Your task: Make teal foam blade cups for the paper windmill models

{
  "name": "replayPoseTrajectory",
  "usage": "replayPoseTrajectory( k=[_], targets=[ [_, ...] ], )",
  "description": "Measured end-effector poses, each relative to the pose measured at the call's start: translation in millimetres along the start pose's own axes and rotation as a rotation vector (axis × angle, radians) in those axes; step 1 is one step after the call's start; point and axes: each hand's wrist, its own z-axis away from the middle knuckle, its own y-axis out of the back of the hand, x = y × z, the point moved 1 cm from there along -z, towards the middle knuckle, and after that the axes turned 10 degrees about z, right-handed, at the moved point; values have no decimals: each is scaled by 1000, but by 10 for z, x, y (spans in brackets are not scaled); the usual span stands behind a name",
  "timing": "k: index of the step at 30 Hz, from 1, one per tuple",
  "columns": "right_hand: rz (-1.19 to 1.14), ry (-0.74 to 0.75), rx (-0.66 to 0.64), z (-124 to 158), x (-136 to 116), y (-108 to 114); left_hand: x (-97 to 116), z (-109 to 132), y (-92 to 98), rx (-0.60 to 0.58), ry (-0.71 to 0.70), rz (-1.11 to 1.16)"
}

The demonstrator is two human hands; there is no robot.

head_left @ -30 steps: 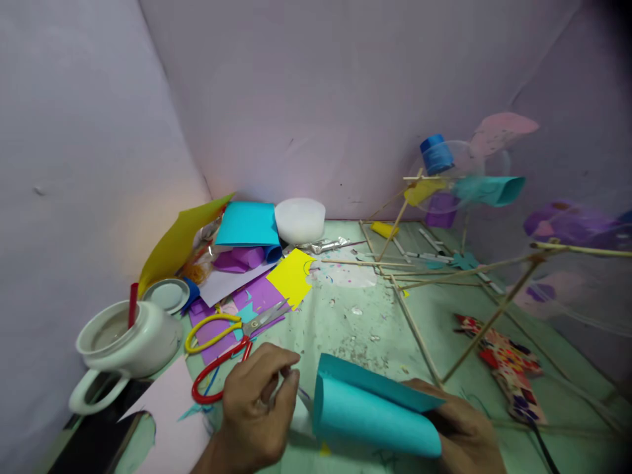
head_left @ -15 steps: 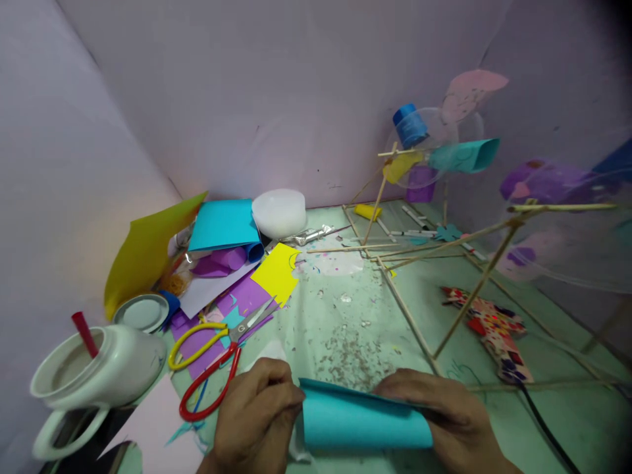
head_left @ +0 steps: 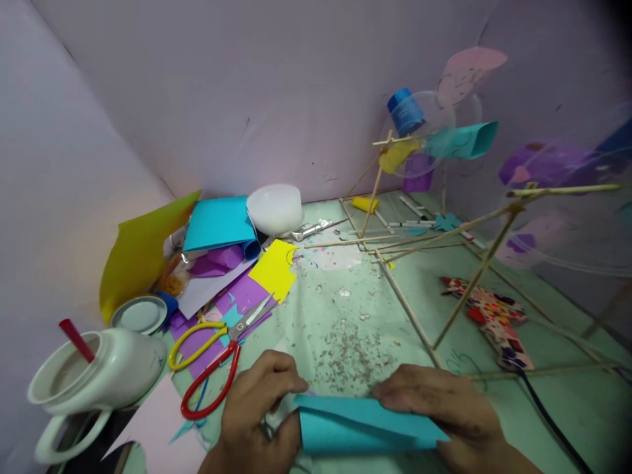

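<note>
From afar, I held the turquoise sheet [head_left: 360, 434] folded, its flap not yet closed, right fingers [head_left: 409, 382] pinching one end, left fingers [head_left: 274, 368] opposite pinching a white scrap [head_left: 283, 409].

I see: turquoise paper [head_left: 363, 436] | rolled over, loose flap edge showing | lengthwise left-to-right | near side, right of centre

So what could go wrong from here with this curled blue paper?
The curled blue paper could spring open or crease if the right hand loses its grip. The left hand might bump the scissors lying close by. The right hand could also knock the nearby stick frame.
</note>
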Motion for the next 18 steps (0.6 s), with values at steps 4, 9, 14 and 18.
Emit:
replayPoseTrajectory(
  k=[4, 9, 14, 18],
  targets=[
    [-50, -421, 85, 75, 69, -4, -1, -9, 28, 86, 109, 146],
    [-127, -864, 142, 206, 214, -110, -105, 89, -36, 106, 593, 557],
    [-126, -812, 177, 227, 194, -243, -29, 75, -154, -6, 770, 878],
    [-34, -604, -41, 222, 162, -209, 101, -41, -100, -48, 836, 833]
  ],
)
